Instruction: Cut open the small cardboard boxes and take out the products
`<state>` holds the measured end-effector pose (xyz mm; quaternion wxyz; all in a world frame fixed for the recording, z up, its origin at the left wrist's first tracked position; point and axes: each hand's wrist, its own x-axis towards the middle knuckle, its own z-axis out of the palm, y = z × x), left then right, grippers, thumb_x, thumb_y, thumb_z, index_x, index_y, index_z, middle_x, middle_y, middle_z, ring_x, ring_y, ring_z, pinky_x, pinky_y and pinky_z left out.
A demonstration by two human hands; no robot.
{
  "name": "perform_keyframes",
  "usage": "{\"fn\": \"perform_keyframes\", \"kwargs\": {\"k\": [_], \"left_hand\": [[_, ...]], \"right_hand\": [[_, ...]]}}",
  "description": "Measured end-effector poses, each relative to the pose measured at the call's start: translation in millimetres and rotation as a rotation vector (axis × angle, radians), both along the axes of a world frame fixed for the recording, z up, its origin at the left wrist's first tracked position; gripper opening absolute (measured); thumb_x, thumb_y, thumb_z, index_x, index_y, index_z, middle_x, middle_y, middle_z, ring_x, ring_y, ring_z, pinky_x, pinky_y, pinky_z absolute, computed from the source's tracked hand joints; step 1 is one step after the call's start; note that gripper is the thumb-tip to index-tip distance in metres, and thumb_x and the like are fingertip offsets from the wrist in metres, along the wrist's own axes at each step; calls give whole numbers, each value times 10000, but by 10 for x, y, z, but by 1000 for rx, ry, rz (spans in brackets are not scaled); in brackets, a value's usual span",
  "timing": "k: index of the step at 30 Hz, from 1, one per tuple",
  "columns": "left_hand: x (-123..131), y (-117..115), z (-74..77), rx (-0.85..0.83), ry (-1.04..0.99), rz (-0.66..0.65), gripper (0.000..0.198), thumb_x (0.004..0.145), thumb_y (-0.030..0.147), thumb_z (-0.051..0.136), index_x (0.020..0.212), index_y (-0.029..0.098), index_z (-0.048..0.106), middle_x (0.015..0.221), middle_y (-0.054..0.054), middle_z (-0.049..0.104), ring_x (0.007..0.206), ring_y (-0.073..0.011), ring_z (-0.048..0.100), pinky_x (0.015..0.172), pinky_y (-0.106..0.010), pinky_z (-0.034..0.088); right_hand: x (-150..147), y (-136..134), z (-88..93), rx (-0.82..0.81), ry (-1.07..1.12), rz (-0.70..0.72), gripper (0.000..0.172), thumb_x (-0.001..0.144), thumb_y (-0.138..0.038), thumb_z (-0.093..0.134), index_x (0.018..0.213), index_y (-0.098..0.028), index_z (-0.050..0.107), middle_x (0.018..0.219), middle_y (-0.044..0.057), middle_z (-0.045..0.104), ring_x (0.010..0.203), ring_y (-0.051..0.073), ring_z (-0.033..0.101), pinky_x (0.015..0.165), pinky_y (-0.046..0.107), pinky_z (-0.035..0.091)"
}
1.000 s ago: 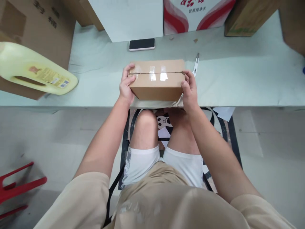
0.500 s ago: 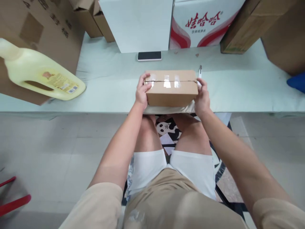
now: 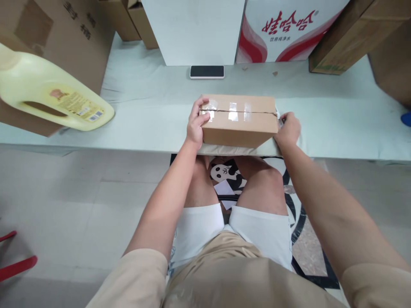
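Note:
A brown cardboard box (image 3: 239,124) sits at the table's front edge, with clear tape pieces across the seam on its top. My left hand (image 3: 196,122) grips the box's left end, thumb and fingers on the taped top. Beside the right end is my right hand (image 3: 288,128), its fingers closed round a small, partly hidden thing that looks like the knife seen there earlier. Behind the box lies a dark-topped flat device (image 3: 207,72).
A yellow bottle (image 3: 64,94) and a large carton (image 3: 73,47) stand at the left. Along the back are a white box (image 3: 195,32), a red-and-white carton (image 3: 282,34) and a brown carton (image 3: 349,42). A blue thing (image 3: 406,119) shows at the right edge.
My right hand has left the box's right end, moved slightly right and closed on the small thing, where the knife lay nearby. The view has shifted a little.

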<state>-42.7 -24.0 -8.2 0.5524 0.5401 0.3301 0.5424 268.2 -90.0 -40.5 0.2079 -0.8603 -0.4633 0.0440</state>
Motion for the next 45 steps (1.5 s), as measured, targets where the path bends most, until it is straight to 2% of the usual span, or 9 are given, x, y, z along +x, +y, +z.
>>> {"fn": "perform_keyframes", "kwargs": {"k": [4,10,18,23,27,32,37,41,45], "left_hand": [[-66,201,127,0,195,-24,316,786,296,768,1070,256,636,1306,-57,612,1465,-377,428,1259,-545,305],[127,330,421,232,451,9,195,850,205,694,1042,199,659,1330,-92,599,1554,-367,264,1333,-525,107],[239,-51,766,313,1111,41,412,895,245,538,1297,247,632,1440,-81,614,1425,-323,464,1252,-464,360],[218,-33,772,361,1109,50,445,912,183,435,1295,222,656,1426,-75,642,1389,-287,513,1239,-438,382],[210,-23,751,342,1102,65,479,922,152,381,1321,211,640,1451,-69,623,1373,-273,526,1228,-443,397],[208,-19,760,351,1117,62,475,916,111,353,1273,201,652,1413,-84,633,1341,-259,546,1195,-402,427],[218,-8,756,350,1101,83,395,912,136,402,1182,249,667,1341,-70,668,1308,-269,565,1166,-424,450],[215,-22,761,336,1082,84,377,888,137,449,1177,241,668,1356,-74,664,1310,-273,570,1150,-435,468],[210,-10,768,334,1065,81,375,863,124,473,1147,260,677,1342,-67,672,1291,-274,585,1136,-439,484]], "right_hand": [[89,30,-131,131,-8,0,382,824,-172,489,1188,-181,605,1124,170,678,1037,317,612,952,509,495],[98,49,-192,199,-23,-36,446,828,-125,449,1253,-145,585,1176,204,632,1151,340,578,1062,542,429],[92,22,-131,431,308,-153,407,833,-124,397,1163,-235,607,752,11,557,747,213,552,866,423,476],[91,-152,159,716,738,-89,191,735,-262,487,872,-240,619,711,2,544,607,157,520,650,336,442],[-18,-487,702,878,996,300,284,787,-462,485,921,-310,683,773,57,640,629,214,625,599,402,457],[-509,-505,1202,902,883,544,288,739,-435,768,988,-359,645,725,7,642,622,191,617,554,358,452],[-914,-80,1182,886,865,561,386,847,-662,654,860,-294,542,519,-71,447,426,116,406,432,281,305],[-991,31,1083,641,904,529,613,895,-824,429,893,-256,661,590,-13,567,488,131,535,451,275,365],[-996,-3,1103,600,915,435,495,885,-699,606,772,-224,690,571,-7,595,482,114,547,458,252,408]]}}
